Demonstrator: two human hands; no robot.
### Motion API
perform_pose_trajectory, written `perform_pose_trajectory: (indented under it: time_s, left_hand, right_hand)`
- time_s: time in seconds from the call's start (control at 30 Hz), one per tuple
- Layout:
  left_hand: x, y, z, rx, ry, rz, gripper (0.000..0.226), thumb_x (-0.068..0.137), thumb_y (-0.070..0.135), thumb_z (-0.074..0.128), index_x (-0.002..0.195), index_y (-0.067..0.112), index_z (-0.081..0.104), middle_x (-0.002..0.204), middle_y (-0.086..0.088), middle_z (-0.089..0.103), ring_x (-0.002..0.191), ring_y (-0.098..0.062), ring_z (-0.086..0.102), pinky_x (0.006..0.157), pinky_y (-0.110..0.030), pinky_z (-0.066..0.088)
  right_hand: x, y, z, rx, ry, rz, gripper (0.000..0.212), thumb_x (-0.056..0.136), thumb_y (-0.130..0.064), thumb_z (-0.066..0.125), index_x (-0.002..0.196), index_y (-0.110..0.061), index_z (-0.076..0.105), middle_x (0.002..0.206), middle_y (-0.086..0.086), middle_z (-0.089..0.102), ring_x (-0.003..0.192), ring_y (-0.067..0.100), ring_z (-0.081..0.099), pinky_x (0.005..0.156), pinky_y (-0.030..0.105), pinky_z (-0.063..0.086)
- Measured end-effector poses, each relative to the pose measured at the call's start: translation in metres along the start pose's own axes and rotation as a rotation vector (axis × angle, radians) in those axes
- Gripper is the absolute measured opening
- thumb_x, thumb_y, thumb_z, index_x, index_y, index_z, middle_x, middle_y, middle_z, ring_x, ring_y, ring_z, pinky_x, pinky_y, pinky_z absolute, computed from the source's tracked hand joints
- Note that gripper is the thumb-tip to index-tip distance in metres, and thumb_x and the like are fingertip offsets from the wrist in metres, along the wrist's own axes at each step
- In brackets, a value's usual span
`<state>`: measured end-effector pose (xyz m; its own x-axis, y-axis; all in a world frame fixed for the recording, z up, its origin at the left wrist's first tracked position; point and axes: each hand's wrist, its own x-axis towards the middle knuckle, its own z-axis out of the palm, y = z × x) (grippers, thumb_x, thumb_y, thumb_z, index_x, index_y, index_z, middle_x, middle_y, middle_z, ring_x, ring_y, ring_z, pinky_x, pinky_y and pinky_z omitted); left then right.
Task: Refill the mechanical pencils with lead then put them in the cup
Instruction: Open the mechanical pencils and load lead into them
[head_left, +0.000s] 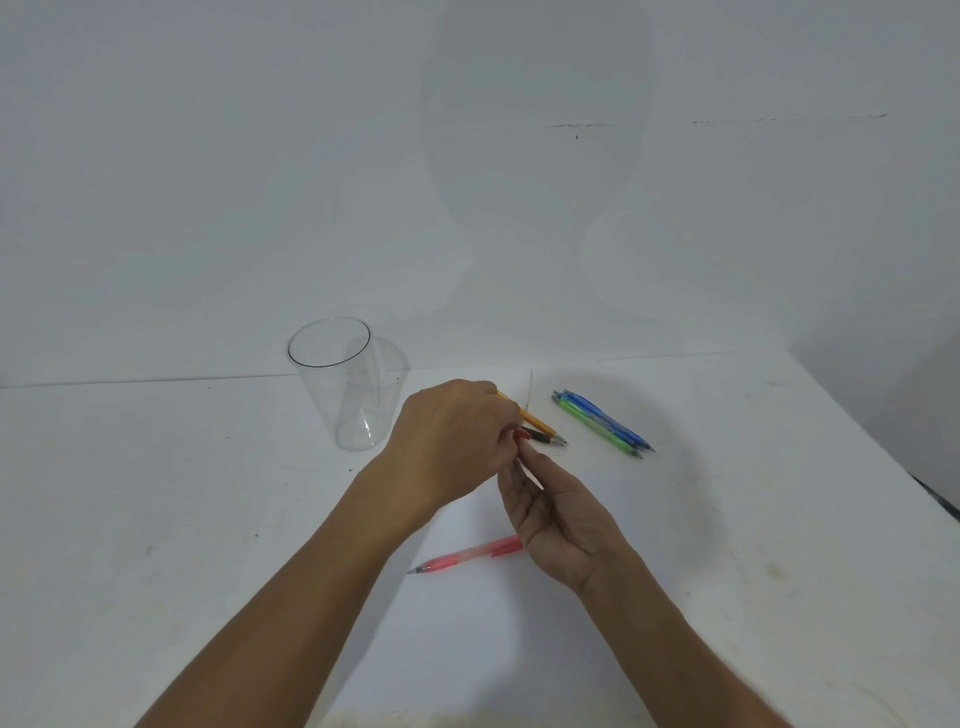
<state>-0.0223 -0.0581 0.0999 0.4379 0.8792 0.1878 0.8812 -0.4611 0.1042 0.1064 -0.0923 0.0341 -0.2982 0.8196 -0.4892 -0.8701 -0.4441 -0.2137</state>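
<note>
The left hand (452, 441) and the right hand (563, 519) meet at the fingertips above the white worktop (753, 545). The left hand has its fingers curled and pinches a small red piece (521, 435), possibly a pencil cap, but this spot is blurred. The right hand is turned with the palm up and the fingers loosely bent. A thin pale line shows between its fingers, and I cannot tell if it holds anything.

The red mechanical pencil (467, 557) lies on the near side of both hands. Its long axis runs almost left to right: the tip points to the left, and the back end goes out of sight behind the right hand. This hand is therefore the nearer one for picking it up. I judge that this pencil is now being refilled and is not yet closed.

The clear plastic cup (340, 387) stands upright and empty, beyond and to the left of the left hand, so the way to it is shorter for that hand. Behind the hands lies a yellow mechanical pencil (537, 420). More to the right, a blue mechanical pencil (608, 418) and a green mechanical pencil (596, 428) lie side by side, touching.
</note>
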Motion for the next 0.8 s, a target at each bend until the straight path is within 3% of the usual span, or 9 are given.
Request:
perform_pose_trajectory:
  time_s: [0.07, 0.2, 0.37, 0.43, 0.53, 0.8]
  left_hand:
    - [0.001, -0.003, 0.001, -0.092, -0.044, -0.049, 0.026, 0.093, 0.031, 0.047, 0.107, 0.032, 0.069, 0.092, 0.009, 0.062, 0.086, -0.011, 0.058, 0.070, -0.029, 0.051]
    - [0.000, -0.010, 0.012, -0.455, -0.120, -0.192, 0.024, 0.093, 0.027, 0.051, 0.105, 0.030, 0.071, 0.092, 0.012, 0.070, 0.086, -0.008, 0.064, 0.080, -0.036, 0.055]
    - [-0.002, -0.016, 0.017, -0.701, -0.143, -0.247, 0.024, 0.094, 0.022, 0.053, 0.096, 0.033, 0.074, 0.085, 0.005, 0.073, 0.086, -0.022, 0.066, 0.082, -0.042, 0.053]
    - [-0.001, -0.017, 0.017, -0.734, -0.095, -0.220, 0.024, 0.094, 0.021, 0.055, 0.094, 0.039, 0.072, 0.086, 0.009, 0.072, 0.085, -0.016, 0.067, 0.081, -0.040, 0.055]
    - [-0.002, -0.019, 0.021, -0.626, 0.027, -0.118, 0.022, 0.093, 0.022, 0.061, 0.106, 0.036, 0.070, 0.093, 0.014, 0.066, 0.090, 0.002, 0.062, 0.081, -0.026, 0.053]
    - [-0.005, -0.023, 0.027, -0.489, 0.144, 0.071, 0.028, 0.093, 0.018, 0.062, 0.111, 0.037, 0.070, 0.094, 0.014, 0.063, 0.089, -0.003, 0.058, 0.077, -0.028, 0.053]
  right_hand:
    - [0.000, 0.001, -0.001, -0.060, 0.005, -0.068, 0.020, 0.089, -0.005, 0.062, 0.106, 0.004, 0.067, 0.107, 0.023, 0.071, 0.084, 0.028, 0.074, 0.069, 0.036, 0.062]
    - [0.002, 0.000, -0.002, -0.417, 0.062, -0.379, 0.018, 0.092, -0.007, 0.060, 0.106, -0.001, 0.069, 0.101, 0.019, 0.073, 0.088, 0.027, 0.074, 0.074, 0.032, 0.061]
    - [-0.001, 0.003, -0.004, -0.648, 0.055, -0.623, 0.019, 0.091, -0.007, 0.063, 0.108, -0.004, 0.070, 0.097, 0.017, 0.074, 0.090, 0.031, 0.073, 0.081, 0.036, 0.060]
    - [-0.003, 0.004, -0.002, -0.626, 0.038, -0.611, 0.020, 0.091, -0.006, 0.062, 0.110, -0.005, 0.070, 0.097, 0.017, 0.074, 0.090, 0.029, 0.073, 0.078, 0.033, 0.059]
    - [-0.004, 0.003, 0.004, -0.375, 0.000, -0.444, 0.018, 0.093, -0.006, 0.058, 0.108, -0.003, 0.069, 0.099, 0.019, 0.074, 0.088, 0.026, 0.074, 0.074, 0.031, 0.060]
    - [-0.004, -0.004, 0.005, -0.057, -0.025, -0.175, 0.018, 0.096, -0.006, 0.054, 0.098, 0.004, 0.069, 0.098, 0.021, 0.073, 0.081, 0.024, 0.075, 0.068, 0.032, 0.062]
